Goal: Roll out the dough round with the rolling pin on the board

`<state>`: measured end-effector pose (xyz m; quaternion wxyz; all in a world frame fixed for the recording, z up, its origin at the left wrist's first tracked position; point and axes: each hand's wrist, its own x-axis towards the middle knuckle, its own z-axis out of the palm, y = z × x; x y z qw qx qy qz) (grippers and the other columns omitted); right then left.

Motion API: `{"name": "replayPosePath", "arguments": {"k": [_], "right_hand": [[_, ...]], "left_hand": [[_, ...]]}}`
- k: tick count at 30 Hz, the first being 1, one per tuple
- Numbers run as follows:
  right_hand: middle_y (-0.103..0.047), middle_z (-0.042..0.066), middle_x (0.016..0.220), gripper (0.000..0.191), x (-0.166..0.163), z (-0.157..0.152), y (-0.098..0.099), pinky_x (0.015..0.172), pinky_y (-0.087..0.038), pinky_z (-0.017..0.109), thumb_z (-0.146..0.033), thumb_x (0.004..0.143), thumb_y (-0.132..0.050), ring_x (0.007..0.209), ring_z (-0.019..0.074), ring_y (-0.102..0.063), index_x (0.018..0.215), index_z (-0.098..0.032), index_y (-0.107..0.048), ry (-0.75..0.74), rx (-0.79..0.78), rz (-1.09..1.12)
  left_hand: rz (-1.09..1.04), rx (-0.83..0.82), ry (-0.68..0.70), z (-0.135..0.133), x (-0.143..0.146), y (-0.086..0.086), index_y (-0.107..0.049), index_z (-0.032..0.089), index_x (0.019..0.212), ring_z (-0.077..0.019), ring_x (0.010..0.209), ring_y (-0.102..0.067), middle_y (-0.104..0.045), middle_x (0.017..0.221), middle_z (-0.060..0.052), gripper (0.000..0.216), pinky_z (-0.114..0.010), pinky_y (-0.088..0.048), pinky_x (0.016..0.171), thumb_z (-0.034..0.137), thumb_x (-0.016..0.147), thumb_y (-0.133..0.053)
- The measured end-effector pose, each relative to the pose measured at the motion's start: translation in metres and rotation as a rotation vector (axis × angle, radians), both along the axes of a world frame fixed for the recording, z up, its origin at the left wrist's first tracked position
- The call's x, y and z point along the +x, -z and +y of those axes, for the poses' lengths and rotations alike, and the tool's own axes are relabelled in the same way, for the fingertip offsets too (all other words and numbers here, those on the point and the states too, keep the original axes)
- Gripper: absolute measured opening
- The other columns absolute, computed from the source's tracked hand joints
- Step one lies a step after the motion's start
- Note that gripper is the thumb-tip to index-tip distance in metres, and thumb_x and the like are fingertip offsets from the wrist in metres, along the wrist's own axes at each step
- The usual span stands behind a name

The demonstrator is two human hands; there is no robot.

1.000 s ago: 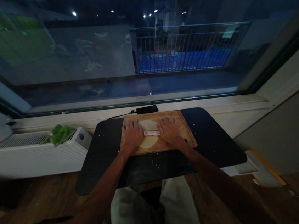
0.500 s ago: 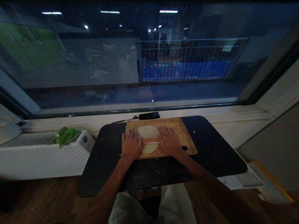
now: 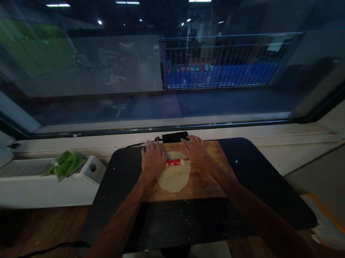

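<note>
Rolling is under way near the centre of the frame: both hands lie palm-down on a red-and-white cylinder (image 3: 177, 162) used as a rolling pin. The left hand (image 3: 153, 159) covers its left end and the right hand (image 3: 196, 152) its right end; fingers are spread flat and pressed onto it, not curled around it. The cylinder lies crosswise at the far edge of a pale dough disc (image 3: 173, 179), which rests on a wooden cutting board (image 3: 203, 185). The board sits on a black table (image 3: 259, 189) in the lower half of the frame.

Procedure for this step, as judged from the layout:
1. Keep both palms level so pressure is equal at each end; uneven load is likely to thin one side of the disc.
2. Roll with open hands, letting the cylinder turn under the palms rather than dragging it.
3. Stop the stroke at the disc's edge. A dark device with a cable (image 3: 175, 137) lies just beyond the board, near the fingertips.
4. Keep the board from sliding on the table.

Loose crumbs dot the table surface below the board. A green cloth (image 3: 67, 164) lies on a white radiator (image 3: 27, 183) at left, well apart from the work. A large window fills the upper frame.
</note>
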<state>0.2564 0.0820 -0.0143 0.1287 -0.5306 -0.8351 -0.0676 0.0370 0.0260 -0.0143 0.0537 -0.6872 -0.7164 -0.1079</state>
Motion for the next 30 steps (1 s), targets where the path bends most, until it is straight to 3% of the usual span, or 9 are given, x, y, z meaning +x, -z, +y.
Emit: {"name": "replayPosePath", "arguments": {"k": [6, 13, 18, 25, 30], "right_hand": [[-0.053, 0.015, 0.172, 0.05, -0.012, 0.029, -0.006, 0.131, -0.029, 0.075, -0.054, 0.119, -0.041, 0.165, 0.0378, -0.037, 0.155, -0.032, -0.069, -0.019, -0.136, 0.003], [-0.034, 0.014, 0.184, 0.063, -0.037, 0.044, -0.02, 0.13, -0.015, 0.085, -0.065, 0.119, -0.029, 0.173, 0.0423, -0.02, 0.16, -0.035, -0.066, 0.005, -0.345, -0.063], [-0.035, 0.017, 0.184, 0.059, -0.017, 0.022, -0.019, 0.132, -0.021, 0.079, -0.056, 0.121, -0.03, 0.172, 0.0402, -0.024, 0.164, -0.029, -0.059, 0.028, -0.238, -0.079], [-0.056, 0.018, 0.169, 0.052, 0.021, -0.028, -0.012, 0.125, -0.039, 0.073, -0.035, 0.12, -0.031, 0.159, 0.0412, -0.046, 0.165, -0.028, -0.057, 0.082, -0.218, -0.145], [-0.055, 0.017, 0.171, 0.05, 0.019, -0.07, -0.01, 0.126, -0.033, 0.077, -0.035, 0.116, -0.046, 0.163, 0.0457, -0.039, 0.163, -0.029, -0.059, 0.0, -0.158, -0.169]], "left_hand": [[0.0, -0.005, -0.05, -0.006, 0.003, 0.003, -0.05, 0.013, 0.168, -0.0438, 0.167, -0.038, -0.053, 0.171, -0.025, 0.062, -0.068, -0.043, 0.126, 0.03, 0.109, -0.041], [-0.01, -0.045, -0.033, -0.013, 0.004, 0.004, -0.05, 0.016, 0.169, -0.0405, 0.17, -0.033, -0.051, 0.173, -0.021, 0.063, -0.065, -0.04, 0.13, 0.031, 0.108, -0.046], [-0.004, -0.027, -0.002, -0.019, 0.004, 0.003, -0.052, 0.014, 0.167, -0.0378, 0.168, -0.036, -0.053, 0.172, -0.021, 0.061, -0.06, -0.041, 0.13, 0.031, 0.108, -0.044], [0.004, -0.02, 0.078, -0.037, 0.002, 0.009, -0.057, 0.008, 0.163, -0.0368, 0.164, -0.045, -0.058, 0.168, -0.023, 0.06, -0.056, -0.036, 0.135, 0.03, 0.11, -0.04], [0.005, -0.004, 0.111, -0.065, 0.0, 0.015, -0.058, -0.002, 0.158, -0.0398, 0.161, -0.049, -0.06, 0.164, -0.028, 0.062, -0.056, -0.036, 0.134, 0.031, 0.111, -0.036]]}}
